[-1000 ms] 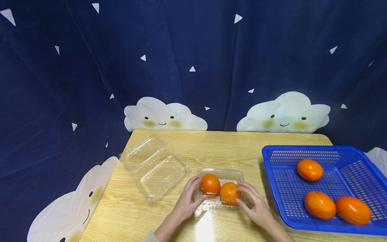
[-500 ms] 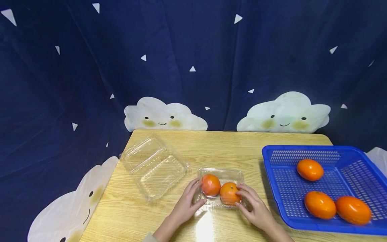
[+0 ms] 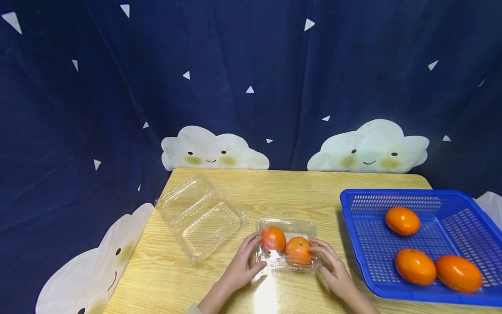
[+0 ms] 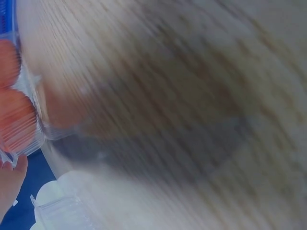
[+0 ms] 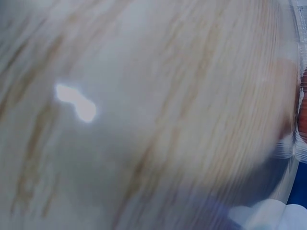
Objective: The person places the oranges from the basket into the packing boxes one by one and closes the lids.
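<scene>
A clear plastic clamshell box [image 3: 285, 224] lies in front of me with two oranges inside, one on the left [image 3: 273, 239] and one on the right [image 3: 299, 250]. Reflections over the fruit suggest its lid is down. My left hand [image 3: 240, 266] holds the box's left end, fingers along the side and thumb at the front corner. Along the right edge, the extended fingers of my right hand [image 3: 333, 268] touch the box, its thumb beside the front corner. The left wrist view shows fingertips [image 4: 20, 167] by the box; in the right wrist view no hand is visible.
A second clear clamshell box [image 3: 201, 218] lies unfolded at the left of the wooden table [image 3: 294, 192]. On the right stands a blue plastic basket [image 3: 376, 248] with three oranges [image 3: 415, 266]. Behind the table hangs a dark blue curtain [image 3: 219, 56].
My right hand has shifted slightly right, its fingers drawing back from over the right orange to the box's edge. The left hand has barely moved.
</scene>
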A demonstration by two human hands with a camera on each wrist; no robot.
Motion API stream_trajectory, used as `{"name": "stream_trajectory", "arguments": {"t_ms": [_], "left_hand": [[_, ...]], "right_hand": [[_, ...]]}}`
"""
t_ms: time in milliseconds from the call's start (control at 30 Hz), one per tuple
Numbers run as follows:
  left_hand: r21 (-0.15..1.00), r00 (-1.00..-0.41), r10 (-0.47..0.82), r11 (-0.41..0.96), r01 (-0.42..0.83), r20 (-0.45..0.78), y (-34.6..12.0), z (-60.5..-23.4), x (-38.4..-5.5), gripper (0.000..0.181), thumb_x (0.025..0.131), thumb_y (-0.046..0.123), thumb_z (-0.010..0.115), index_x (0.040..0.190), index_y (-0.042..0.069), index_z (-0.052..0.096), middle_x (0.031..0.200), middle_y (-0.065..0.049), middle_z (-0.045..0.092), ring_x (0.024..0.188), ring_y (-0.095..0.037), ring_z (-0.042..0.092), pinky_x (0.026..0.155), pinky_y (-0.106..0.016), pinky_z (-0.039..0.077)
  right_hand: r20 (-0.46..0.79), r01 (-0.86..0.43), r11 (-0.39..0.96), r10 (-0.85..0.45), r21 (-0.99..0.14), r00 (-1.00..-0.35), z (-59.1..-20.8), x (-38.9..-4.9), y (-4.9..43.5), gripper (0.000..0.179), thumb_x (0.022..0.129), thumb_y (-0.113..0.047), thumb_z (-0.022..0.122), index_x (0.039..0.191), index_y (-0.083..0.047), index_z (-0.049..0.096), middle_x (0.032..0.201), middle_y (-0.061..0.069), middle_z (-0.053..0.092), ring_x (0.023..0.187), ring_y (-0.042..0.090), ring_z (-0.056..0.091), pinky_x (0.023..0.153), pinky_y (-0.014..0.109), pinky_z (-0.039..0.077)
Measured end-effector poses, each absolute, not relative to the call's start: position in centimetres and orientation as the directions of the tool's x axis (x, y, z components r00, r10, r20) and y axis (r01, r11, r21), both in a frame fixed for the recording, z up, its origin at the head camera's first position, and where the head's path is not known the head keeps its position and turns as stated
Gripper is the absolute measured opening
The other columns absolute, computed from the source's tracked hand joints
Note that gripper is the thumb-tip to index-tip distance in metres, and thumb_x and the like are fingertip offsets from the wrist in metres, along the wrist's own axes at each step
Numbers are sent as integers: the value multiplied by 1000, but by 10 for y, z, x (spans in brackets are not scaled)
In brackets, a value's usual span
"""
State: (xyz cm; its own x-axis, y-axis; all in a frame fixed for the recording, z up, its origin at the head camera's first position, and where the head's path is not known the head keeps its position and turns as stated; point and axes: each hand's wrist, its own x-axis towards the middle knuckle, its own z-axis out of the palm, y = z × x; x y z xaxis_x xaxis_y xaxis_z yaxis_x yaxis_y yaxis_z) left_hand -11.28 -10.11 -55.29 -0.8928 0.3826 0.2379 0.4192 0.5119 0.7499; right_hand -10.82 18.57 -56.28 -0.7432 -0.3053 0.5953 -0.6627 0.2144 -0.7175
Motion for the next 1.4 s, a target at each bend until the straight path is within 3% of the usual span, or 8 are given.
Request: {"name": "stream_trajectory", "arguments": {"t_ms": [233, 500, 600, 733, 833, 967, 1167, 1400], "left_hand": [[879, -912, 348, 336, 338, 218, -101, -554, -114, 67, 71, -4, 59, 134, 5, 40, 144, -10, 29, 129, -33, 33, 98, -52, 33], [994, -974, 228, 110, 25, 0, -95, -549, -114, 68, 71, -10, 55, 134, -2, 31, 132, -25, 35, 112, -40, 45, 89, -40, 44], [994, -976, 194, 71, -86, -98, -93, -540, -113, 63, 72, -8, 55, 131, -7, 32, 118, -23, 44, 96, -27, 50, 76, -24, 46], [987, -969, 192, 84, -140, -154, -93, -530, -113, 50, 72, -5, 55, 119, -12, 40, 98, -14, 48, 79, -12, 47, 68, -24, 47], [983, -960, 216, 92, -160, -177, -94, -523, -110, 38, 73, -3, 53, 109, -13, 43, 86, -8, 47, 70, -11, 48, 63, -30, 49], [980, -948, 251, 93, -177, -195, -94, -517, -108, 22, 75, -2, 50, 94, -14, 46, 71, -3, 48, 60, -12, 50, 56, -26, 47], [969, -927, 282, 70, -236, -246, -95, -540, -113, 9, 78, 0, 48, 77, -8, 51, 60, -4, 54, 50, -12, 51, 48, -21, 44], [953, -909, 291, 34, -301, -297, -95, -549, -115, 10, 80, 2, 50, 71, -1, 52, 56, -1, 54, 46, -9, 51, 45, -18, 42]], "right_hand": [[513, -546, 119, -228, -829, -828, -563, -106, 181, 59, 60, 31, 46, 116, 15, 45, 130, 35, 31, 131, 13, 29, 105, 15, 20], [354, -364, 115, -102, -924, -930, -562, -100, 180, 72, 68, 24, 50, 133, 12, 24, 127, 31, 30, 116, 13, 38, 91, 15, 32], [236, -244, 147, -66, -959, -969, -560, -97, 181, 64, 73, 17, 53, 131, 11, 27, 119, 24, 38, 101, 8, 45, 80, 15, 38], [74, -77, 152, -25, -985, -997, -556, -96, 180, 50, 74, 14, 54, 121, 13, 35, 102, 15, 46, 80, 5, 48, 67, 17, 41], [-36, 27, 133, -66, -991, -997, -555, -99, 183, 39, 77, 12, 51, 113, 15, 39, 90, 8, 49, 72, 5, 49, 61, 20, 42], [-96, 71, 105, -260, -992, -961, -555, -102, 192, 23, 85, 5, 44, 102, 20, 40, 78, -1, 54, 65, 5, 52, 56, 22, 44], [-123, 107, 61, -443, -992, -888, -555, -104, 202, 27, 91, -3, 39, 93, 23, 46, 73, -1, 60, 60, 6, 56, 56, 25, 49], [-200, 241, -29, -468, -970, -861, -556, -105, 203, 17, 91, -9, 44, 90, 3, 56, 71, -2, 62, 59, 5, 56, 57, 21, 48]]}}
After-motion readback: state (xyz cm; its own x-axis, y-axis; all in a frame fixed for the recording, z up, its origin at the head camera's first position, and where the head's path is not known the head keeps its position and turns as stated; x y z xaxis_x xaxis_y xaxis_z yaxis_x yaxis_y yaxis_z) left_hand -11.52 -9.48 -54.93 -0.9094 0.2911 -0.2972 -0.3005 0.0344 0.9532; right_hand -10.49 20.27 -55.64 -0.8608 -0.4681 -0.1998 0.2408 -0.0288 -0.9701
